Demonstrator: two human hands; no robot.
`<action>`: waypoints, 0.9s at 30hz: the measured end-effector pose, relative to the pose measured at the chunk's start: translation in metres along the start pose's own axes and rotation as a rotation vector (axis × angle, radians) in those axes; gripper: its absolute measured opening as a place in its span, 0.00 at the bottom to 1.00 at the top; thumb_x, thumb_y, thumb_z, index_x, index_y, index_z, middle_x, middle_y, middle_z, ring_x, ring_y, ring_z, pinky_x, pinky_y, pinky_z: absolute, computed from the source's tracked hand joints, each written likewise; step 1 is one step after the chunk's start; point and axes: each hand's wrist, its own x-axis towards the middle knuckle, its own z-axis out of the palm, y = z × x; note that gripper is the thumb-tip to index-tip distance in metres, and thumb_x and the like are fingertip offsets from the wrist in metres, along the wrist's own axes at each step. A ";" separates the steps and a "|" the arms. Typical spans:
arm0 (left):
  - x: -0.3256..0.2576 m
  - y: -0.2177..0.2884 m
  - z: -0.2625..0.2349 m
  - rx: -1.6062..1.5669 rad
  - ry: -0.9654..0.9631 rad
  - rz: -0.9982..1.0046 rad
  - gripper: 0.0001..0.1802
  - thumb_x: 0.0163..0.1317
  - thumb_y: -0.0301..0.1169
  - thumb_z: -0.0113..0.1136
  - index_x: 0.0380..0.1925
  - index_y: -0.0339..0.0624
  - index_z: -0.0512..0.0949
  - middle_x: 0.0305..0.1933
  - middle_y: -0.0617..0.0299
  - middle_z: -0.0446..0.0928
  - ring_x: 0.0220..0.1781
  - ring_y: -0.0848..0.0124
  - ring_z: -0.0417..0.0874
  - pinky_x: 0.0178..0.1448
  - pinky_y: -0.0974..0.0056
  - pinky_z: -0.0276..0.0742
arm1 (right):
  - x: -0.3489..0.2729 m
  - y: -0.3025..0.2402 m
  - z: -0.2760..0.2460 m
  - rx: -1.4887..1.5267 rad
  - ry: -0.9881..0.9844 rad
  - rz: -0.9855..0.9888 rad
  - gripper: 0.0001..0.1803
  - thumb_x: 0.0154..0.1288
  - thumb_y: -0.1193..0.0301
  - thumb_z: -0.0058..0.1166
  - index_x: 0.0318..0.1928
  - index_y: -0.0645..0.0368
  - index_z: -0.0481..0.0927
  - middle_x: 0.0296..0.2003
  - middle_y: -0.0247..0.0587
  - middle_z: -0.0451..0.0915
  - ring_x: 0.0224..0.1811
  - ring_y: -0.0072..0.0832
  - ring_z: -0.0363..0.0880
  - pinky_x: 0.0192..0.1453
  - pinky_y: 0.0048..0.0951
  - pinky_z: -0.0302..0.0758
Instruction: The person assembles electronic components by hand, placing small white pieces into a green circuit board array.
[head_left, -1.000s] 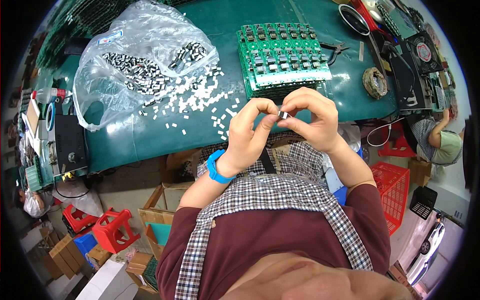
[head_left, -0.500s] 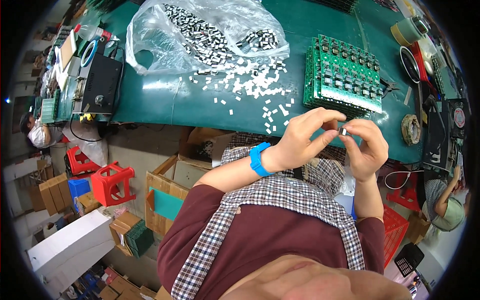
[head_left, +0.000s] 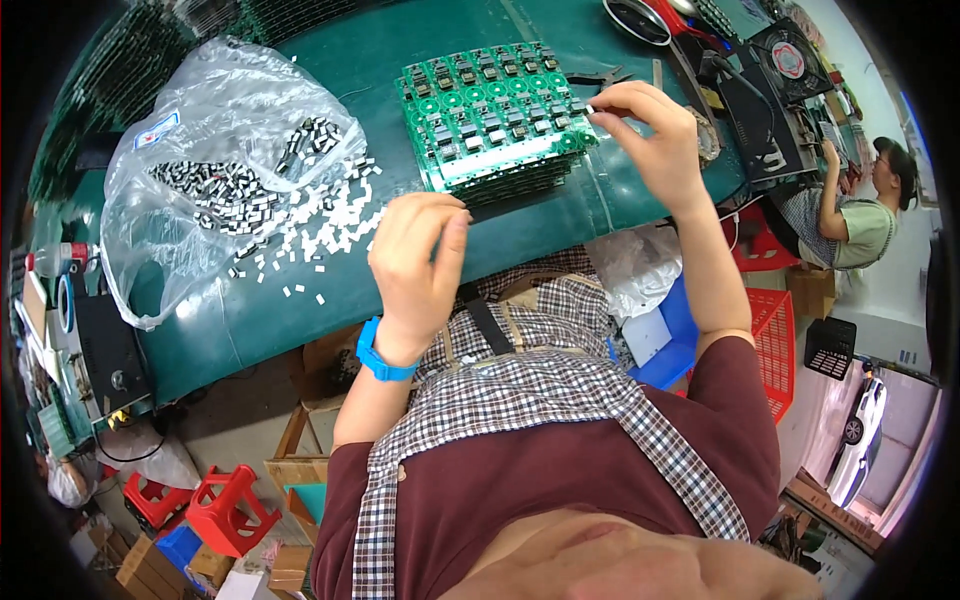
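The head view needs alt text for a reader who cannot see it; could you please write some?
A person's right hand holds a small white part at the edge of a stack of green circuit boards on a green table. The left hand hovers nearer the body, beside loose white parts and a clear plastic bag.

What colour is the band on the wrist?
Bright blue; the wristband sits on the left wrist, clearest in the head view.
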 end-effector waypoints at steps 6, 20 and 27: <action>0.019 -0.014 0.006 0.162 -0.083 0.000 0.32 0.49 0.31 0.68 0.55 0.36 0.68 0.57 0.48 0.68 0.57 0.52 0.69 0.59 0.55 0.65 | 0.001 0.021 -0.001 -0.282 -0.151 -0.202 0.06 0.55 0.74 0.58 0.34 0.60 0.79 0.31 0.38 0.78 0.33 0.37 0.79 0.37 0.32 0.76; 0.031 -0.030 0.021 0.277 -0.150 0.065 0.38 0.50 0.34 0.67 0.60 0.35 0.62 0.62 0.47 0.64 0.62 0.52 0.66 0.63 0.54 0.63 | 0.007 0.017 -0.001 -0.349 -0.220 -0.301 0.06 0.53 0.76 0.56 0.34 0.60 0.79 0.32 0.39 0.77 0.33 0.38 0.79 0.38 0.34 0.76; 0.032 -0.029 0.020 0.324 -0.136 0.107 0.37 0.50 0.35 0.67 0.59 0.35 0.63 0.61 0.47 0.66 0.61 0.53 0.68 0.62 0.52 0.62 | 0.008 0.021 -0.005 -0.321 -0.286 -0.310 0.07 0.52 0.78 0.55 0.35 0.61 0.79 0.31 0.39 0.78 0.32 0.37 0.79 0.36 0.33 0.77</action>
